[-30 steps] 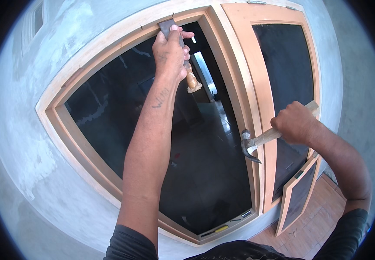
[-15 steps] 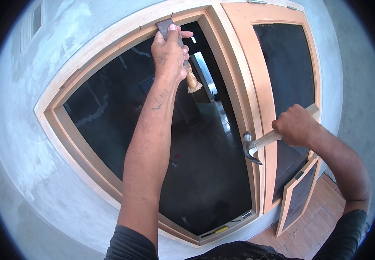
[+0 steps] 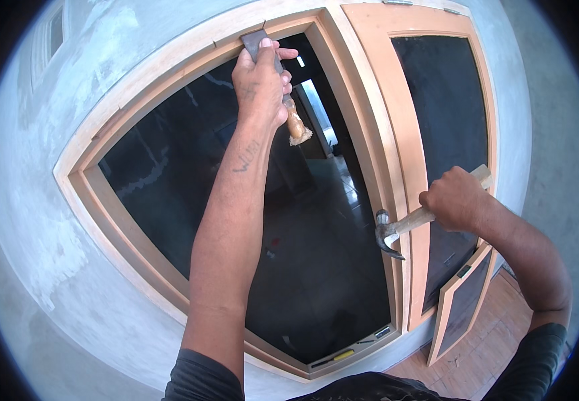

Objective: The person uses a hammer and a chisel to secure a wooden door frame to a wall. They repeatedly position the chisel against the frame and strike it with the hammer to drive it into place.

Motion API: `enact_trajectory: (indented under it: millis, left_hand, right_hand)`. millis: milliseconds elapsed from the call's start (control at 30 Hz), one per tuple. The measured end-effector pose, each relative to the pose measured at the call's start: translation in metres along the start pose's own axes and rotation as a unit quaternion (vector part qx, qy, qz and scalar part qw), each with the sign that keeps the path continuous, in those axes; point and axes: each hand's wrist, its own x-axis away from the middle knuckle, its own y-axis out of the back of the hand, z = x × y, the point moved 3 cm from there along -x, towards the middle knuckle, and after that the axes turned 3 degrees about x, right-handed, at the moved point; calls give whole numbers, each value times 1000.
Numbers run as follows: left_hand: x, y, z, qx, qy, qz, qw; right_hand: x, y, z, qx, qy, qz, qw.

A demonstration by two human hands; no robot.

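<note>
- The wooden window frame [image 3: 169, 73] fills most of the view, set into a grey plastered wall [image 3: 29, 220]. Its opening is dark, and a hinged wooden sash [image 3: 409, 134] with dark glass stands open toward 3 o'clock.
- The left hand [image 3: 260, 83] reaches up to 12 o'clock, its grip closed around a chisel [image 3: 272, 80]. It holds the tool high, seemingly to keep the blade steady against the wood.
- The chisel's long axis runs from about 11 o'clock to 5 o'clock. Its flat dark blade points up at the top rail of the frame and appears to touch the inner edge there. Its wooden handle, frayed at the butt, sticks out below the fist, left bare as if to take a blow.
- The right hand [image 3: 455, 198] sits at 3 o'clock, grip closed on the wooden shaft of a claw hammer [image 3: 403, 227]. The hammer's long axis lies roughly 2 o'clock to 8 o'clock, head low and to the left, well apart from the chisel.
- On the bottom rail near 6 o'clock lies a small yellow-and-black tool [image 3: 339, 357], too small to identify.
</note>
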Motion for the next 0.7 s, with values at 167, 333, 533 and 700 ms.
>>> enact_trajectory:
  millis: [167,333,533,700]
  left_hand:
    - [0,0,0,-5,4,-2,1000]
    - [0,-1,1,-13,3,-4,1000]
    - [0,-1,0,-2,2,-10,1000]
    - [1,-3,-1,-12,0,-10,1000]
  right_hand:
    - [-1,-1,1,-6,3,-2,1000]
    - [0,0,2,-16,6,-12,1000]
    - [-1,1,3,-20,4,-16,1000]
    - [0,-1,2,-22,6,-21,1000]
